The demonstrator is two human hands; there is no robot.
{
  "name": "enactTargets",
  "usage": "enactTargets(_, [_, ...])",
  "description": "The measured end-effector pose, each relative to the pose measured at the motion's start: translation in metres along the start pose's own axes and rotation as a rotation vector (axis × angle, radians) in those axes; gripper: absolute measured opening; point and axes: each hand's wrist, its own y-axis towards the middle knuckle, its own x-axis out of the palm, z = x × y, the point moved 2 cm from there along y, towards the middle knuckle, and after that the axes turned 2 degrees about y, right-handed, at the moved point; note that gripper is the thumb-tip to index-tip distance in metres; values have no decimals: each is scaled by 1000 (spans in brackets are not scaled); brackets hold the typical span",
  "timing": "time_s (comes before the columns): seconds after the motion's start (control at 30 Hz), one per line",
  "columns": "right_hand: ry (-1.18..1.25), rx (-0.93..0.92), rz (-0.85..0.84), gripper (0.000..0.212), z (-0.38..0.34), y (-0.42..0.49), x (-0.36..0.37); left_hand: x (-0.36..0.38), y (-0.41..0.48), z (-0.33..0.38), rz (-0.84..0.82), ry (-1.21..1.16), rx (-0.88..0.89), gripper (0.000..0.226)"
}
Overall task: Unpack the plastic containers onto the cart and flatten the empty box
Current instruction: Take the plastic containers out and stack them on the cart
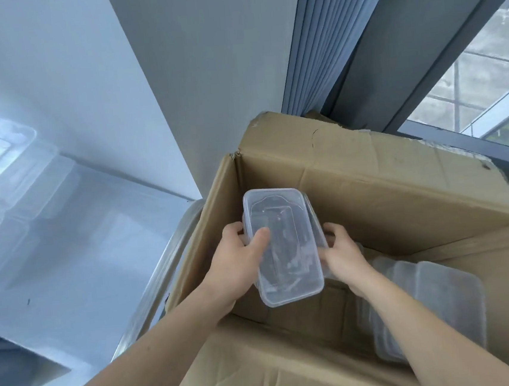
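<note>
clear container [287,252] in grip of left hand [238,264] and right hand [344,254] over cardboard box [403,200] holding stacked containers [444,302].

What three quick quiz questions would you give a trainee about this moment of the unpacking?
1. True or false: the cardboard box is already flattened.
2. How many hands grip the clear container? A) none B) one C) two
3. Fill in: the stack of containers at the right lies inside the ____.

Key
1. False: it stands open, with its flaps up.
2. C: the left hand and the right hand both hold it.
3. box
</note>
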Motion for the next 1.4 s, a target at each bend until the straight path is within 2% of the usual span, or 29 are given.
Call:
enactTargets(0.07, [107, -25, 49, 70, -5, -23, -7, -4, -4, -2, -35, 20, 39, 71])
enactTargets(0.1, [148, -38, 83, 62, -6, -34, -10, -5, -6, 1, -60, 31, 62, 63])
enactTargets(0.2, [247, -83, 182, 47, -9, -69, -16, -13, -17, 8, -82, 11, 144, 16])
enactTargets(0.3, [338, -158, 279, 38, -20, -109, -17, -23, -31, 14, -105, -1, 183, 20])
enactTargets(0.43, [320, -303, 375, 42, -31, -149, -15, -36, -47, 17, -81, -40, 210, 22])
enactTargets(0.57, [330, -372, 416, 39, -35, -173, -10, -51, -70, 21, -9, -108, 196, 18])
enactTargets(0.67, [403, -437, 386, 36, -38, -183, -5, -66, -86, 17, 40, -184, 203, 31])
enactTargets(0.87, [495, -520, 249, 38, -39, -203, 7, -85, -127, -4, 179, -189, 230, 60])
enactTargets(1.0, [536, -535, 187, 36, -38, -213, 22, -97, -160, -26, 260, -189, 239, 61])
enactTargets(1.13, [526, -546, 65, 30, -51, -223, 54, -125, -186, -51, 348, -215, 234, 41])
enactTargets(1.4, [421, -592, -73, 21, -86, -245, 131, -197, -225, -91, 496, -215, 199, 51])
